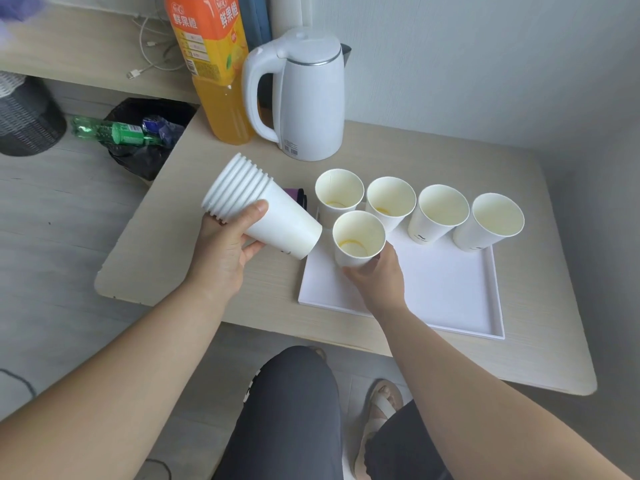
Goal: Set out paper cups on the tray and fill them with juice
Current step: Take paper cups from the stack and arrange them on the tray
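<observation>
Now the right hand (377,275) grips a fifth cup (358,239), seemingly set down at the tray's (450,296) nine o'clock, while the left hand (225,247) holds the stack (263,209); next, let go and pull another.

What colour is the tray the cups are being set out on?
Plain white, no pattern. The shallow square tray shows best in the head view, the only one available.
</observation>
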The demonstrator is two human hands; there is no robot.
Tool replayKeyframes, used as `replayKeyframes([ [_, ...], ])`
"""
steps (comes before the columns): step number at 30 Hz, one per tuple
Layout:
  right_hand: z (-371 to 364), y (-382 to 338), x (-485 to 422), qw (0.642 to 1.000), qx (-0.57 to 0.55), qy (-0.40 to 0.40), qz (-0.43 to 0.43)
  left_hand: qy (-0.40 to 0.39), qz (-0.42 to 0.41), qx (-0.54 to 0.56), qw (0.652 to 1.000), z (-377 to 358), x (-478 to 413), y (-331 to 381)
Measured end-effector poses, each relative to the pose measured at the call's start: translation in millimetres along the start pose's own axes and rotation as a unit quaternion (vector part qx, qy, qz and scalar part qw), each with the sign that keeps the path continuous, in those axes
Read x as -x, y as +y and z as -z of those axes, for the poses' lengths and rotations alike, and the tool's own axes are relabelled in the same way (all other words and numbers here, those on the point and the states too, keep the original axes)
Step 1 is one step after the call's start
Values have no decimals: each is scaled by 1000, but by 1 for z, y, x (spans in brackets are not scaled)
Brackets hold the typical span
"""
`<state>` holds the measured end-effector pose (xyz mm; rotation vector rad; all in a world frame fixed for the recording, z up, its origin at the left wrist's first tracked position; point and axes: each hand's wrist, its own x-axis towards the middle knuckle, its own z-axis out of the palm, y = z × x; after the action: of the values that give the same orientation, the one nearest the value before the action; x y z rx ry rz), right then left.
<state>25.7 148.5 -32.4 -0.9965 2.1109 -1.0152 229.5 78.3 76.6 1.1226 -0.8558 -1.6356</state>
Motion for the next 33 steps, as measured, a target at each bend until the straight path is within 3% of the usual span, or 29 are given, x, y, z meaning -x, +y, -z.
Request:
replayKeyframes([
  [9, 16, -1, 8, 998, -34, -46, -29, -12, 9, -7, 1000, -7, 10, -6],
  [11, 34, -7, 25, 998, -63, 4, -25, -21, 6, -4, 1000, -13, 13, -6],
  [14, 65, -30, 52, 984, -131, 104, 56, -42, 4, 8, 999, -28, 22, -10],
  [16, 82, -51, 63, 980, -156, 60, 106, -74, 3, -3, 997, -42, 31, -13],
  [19, 91, -74, 65, 981, -85, -118, 127, -149, 12, -39, 988, -63, 46, -19],
  [21, 94, -82, 66, 968, -81, -189, 141, -163, 29, -59, 984, -77, 56, -22],
  [26, 103, -77, 77, 971, -54, -181, 143, -149, 72, -97, 981, -88, 66, -20],
  [33, 117, -67, 81, 975, -47, -174, 132, -111, 22, -111, 987, -105, 72, -13],
])
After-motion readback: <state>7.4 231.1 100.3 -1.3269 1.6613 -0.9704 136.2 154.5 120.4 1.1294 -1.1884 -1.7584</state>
